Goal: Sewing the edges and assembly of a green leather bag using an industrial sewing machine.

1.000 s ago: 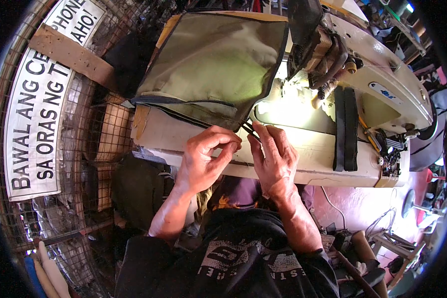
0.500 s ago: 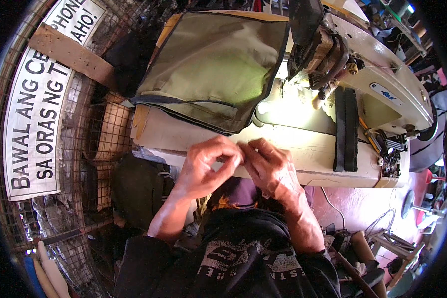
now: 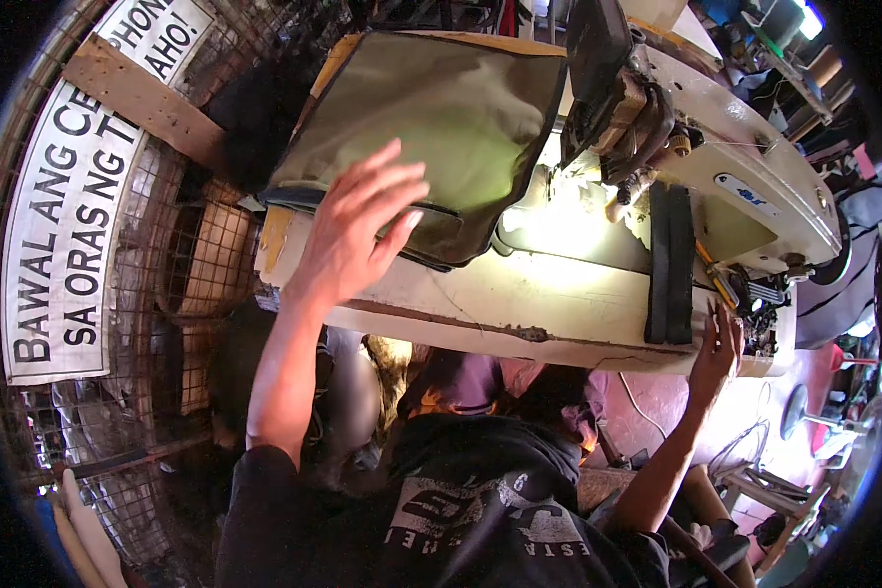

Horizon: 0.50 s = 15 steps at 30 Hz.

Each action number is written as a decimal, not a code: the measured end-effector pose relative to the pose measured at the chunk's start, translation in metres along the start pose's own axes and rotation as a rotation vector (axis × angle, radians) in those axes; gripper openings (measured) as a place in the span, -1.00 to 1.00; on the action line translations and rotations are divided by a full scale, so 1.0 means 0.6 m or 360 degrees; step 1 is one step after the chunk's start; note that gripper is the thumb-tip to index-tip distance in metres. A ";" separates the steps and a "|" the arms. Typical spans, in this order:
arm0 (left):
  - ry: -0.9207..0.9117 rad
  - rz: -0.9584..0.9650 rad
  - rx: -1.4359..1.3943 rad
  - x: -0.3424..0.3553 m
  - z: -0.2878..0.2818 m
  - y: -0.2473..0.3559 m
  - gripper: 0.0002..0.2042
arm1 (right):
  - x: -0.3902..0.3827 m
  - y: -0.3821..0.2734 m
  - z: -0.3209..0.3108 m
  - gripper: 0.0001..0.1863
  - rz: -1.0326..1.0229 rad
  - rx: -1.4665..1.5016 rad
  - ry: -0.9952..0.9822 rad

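My left hand is raised with fingers spread over the lower left part of an olive fabric panel edged in dark binding. Nothing is in that hand, and whether it touches the cloth I cannot tell. The panel lies flat on the sewing table, left of the lit needle area of a cream sewing machine. At the table's right end, my right hand has its fingers stretched out beside a slim tool with an orange and black handle. No object shows in its fingers.
Two black strap strips lie across the table near the machine arm. Small dark metal parts sit at the right end. A loose thread trails over the front edge. Wire mesh with a lettered sign stands at the left.
My hands, together at the table's front edge before, have parted. The left moved up and left over the panel and opened; the right moved to the table's right end.
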<state>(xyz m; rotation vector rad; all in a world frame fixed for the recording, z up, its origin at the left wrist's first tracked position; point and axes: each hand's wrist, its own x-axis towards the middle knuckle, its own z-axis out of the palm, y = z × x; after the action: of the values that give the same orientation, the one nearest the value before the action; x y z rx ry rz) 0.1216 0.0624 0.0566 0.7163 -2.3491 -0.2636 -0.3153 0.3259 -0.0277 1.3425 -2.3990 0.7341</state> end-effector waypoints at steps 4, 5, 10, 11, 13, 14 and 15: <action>-0.0575 -0.0134 0.0344 0.010 0.067 -0.048 -0.37 | 0.009 -0.005 0.021 -0.66 0.0016 0.0059 0.0002; -0.0588 -0.0187 0.0427 0.010 0.075 -0.034 -0.23 | 0.008 0.000 0.024 -0.65 -0.0057 -0.0031 0.0049; -0.0484 -0.0489 0.0700 -0.008 0.115 0.048 -0.13 | 0.010 -0.023 0.010 -0.65 -0.0103 -0.0103 0.0205; -0.0427 -0.0473 0.0750 -0.014 0.119 0.050 -0.14 | 0.007 -0.046 0.006 -0.65 -0.0042 -0.0090 0.0299; -0.0326 -0.0396 0.0793 -0.013 0.119 0.061 -0.30 | 0.012 -0.127 -0.018 -0.66 -0.0236 0.0114 0.0330; -0.0333 -0.0384 0.0776 -0.009 0.121 0.065 -0.30 | 0.012 -0.176 -0.031 -0.66 -0.0417 0.0302 0.0368; -0.0387 -0.0375 0.0566 -0.004 0.119 0.067 -0.39 | 0.010 -0.233 -0.034 -0.64 -0.0516 0.0522 0.0256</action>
<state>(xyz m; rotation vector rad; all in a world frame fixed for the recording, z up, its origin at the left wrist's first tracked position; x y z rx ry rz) 0.0601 0.0971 0.0155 1.1946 -2.5732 -0.0312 -0.1988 0.2725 0.0322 1.6732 -1.9300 1.1233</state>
